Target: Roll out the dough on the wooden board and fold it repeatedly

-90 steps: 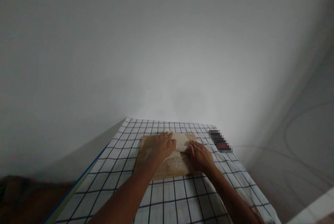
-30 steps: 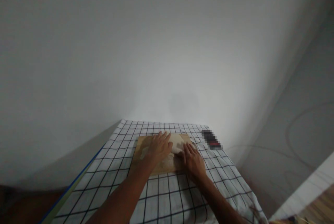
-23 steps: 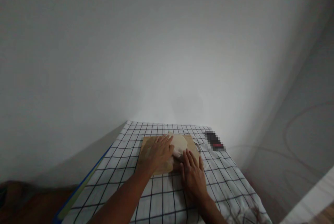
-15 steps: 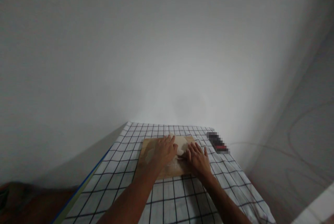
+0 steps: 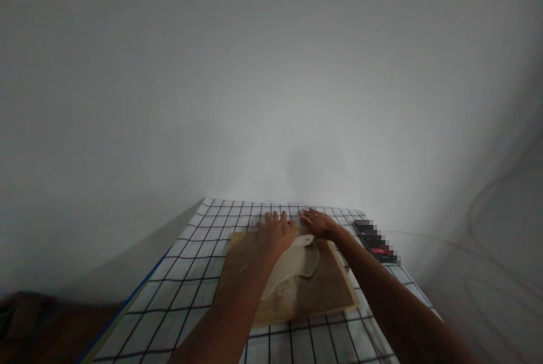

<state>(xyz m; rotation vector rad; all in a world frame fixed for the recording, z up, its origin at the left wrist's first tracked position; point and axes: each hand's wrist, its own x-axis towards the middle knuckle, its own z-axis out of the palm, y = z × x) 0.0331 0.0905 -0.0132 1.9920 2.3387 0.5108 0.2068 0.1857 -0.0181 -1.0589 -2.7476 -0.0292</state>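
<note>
A thin sheet of pale dough (image 5: 297,265) lies on a wooden board (image 5: 331,290), with a dusting of flour near its front edge. Along the dough's far side runs a pale rounded bar (image 5: 303,241); whether it is a rolling pin or a rolled-up edge of dough I cannot tell. My left hand (image 5: 276,233) is palm down over the far part of the board, fingers spread and pointing away. Beside it, at the bar's right end, my right hand (image 5: 319,224) stretches its fingers out toward the left. Both palms hide what lies under them.
Under the board is a white cloth with a dark grid (image 5: 190,273), covering the table. A dark object with a red patch (image 5: 375,242), partly pixelated, sits at the right edge. A pale wall (image 5: 271,98) stands behind the table.
Both hands have moved away from me to the board's far edge, uncovering more of the dough sheet and board. The board appears nearer and lower in view.
</note>
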